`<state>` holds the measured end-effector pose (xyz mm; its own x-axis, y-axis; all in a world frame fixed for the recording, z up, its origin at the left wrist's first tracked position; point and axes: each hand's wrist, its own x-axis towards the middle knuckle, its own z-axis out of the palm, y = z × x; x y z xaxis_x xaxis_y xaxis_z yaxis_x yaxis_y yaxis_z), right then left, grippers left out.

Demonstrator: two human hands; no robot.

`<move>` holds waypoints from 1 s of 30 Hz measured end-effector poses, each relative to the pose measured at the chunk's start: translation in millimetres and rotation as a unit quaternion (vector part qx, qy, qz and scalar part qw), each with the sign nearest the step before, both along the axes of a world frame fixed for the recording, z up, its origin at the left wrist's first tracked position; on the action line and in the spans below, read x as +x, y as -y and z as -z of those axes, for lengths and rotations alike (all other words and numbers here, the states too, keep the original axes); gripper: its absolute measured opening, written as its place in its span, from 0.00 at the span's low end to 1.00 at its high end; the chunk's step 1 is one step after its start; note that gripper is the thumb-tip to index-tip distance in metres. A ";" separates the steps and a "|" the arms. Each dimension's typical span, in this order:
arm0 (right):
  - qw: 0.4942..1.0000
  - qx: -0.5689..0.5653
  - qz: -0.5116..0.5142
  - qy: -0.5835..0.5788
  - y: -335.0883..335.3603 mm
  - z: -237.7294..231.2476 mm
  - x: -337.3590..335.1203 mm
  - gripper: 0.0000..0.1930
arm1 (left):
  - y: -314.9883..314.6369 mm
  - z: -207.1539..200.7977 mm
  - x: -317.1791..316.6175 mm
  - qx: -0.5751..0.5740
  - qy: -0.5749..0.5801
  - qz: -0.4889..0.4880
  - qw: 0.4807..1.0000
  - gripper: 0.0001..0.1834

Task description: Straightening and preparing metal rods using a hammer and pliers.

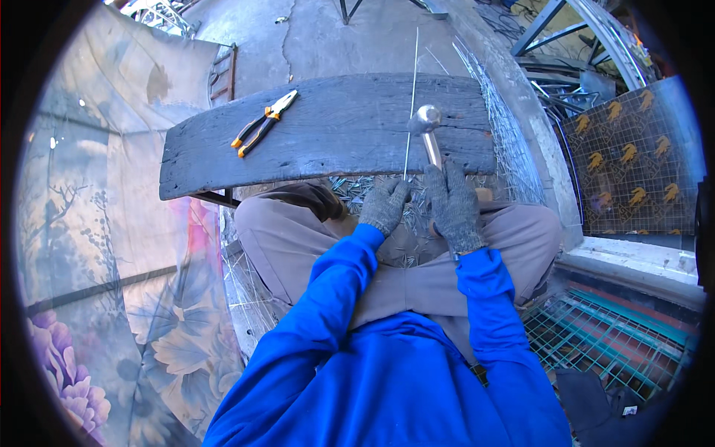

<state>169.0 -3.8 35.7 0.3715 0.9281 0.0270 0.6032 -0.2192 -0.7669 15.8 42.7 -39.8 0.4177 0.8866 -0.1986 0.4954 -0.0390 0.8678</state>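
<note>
Both my hands wear grey knit gloves. In my right hand is a hammer with a shiny rounded metal head, which is over the dark wooden bench. My left hand is closed at the bench's near edge, around the near end of a thin straight metal rod. That rod runs away from me across the bench and past its far edge. To the left on the bench lie combination pliers with orange and black handles, their jaws pointing away from me.
Many cut wire pieces litter the ground between my legs. A bundle of long thin rods lies right of the bench. A patterned cloth hangs at left. A brown printed board and a green wire grid are at right.
</note>
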 end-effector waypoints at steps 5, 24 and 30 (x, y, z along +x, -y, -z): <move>0.997 -0.072 -0.031 -0.007 1.4 -0.9 -0.6 0.20 | -12.3 9.3 7.0 0.040 0.003 0.006 0.999 0.16; 0.996 -0.070 -0.061 0.000 14.3 -4.4 4.3 0.22 | -11.4 -15.5 20.2 -0.002 -0.016 -0.016 1.000 0.19; 0.996 -0.064 -0.054 -0.028 18.6 -8.8 -3.5 0.20 | -14.1 -8.3 18.2 -0.032 -0.030 -0.057 0.997 0.20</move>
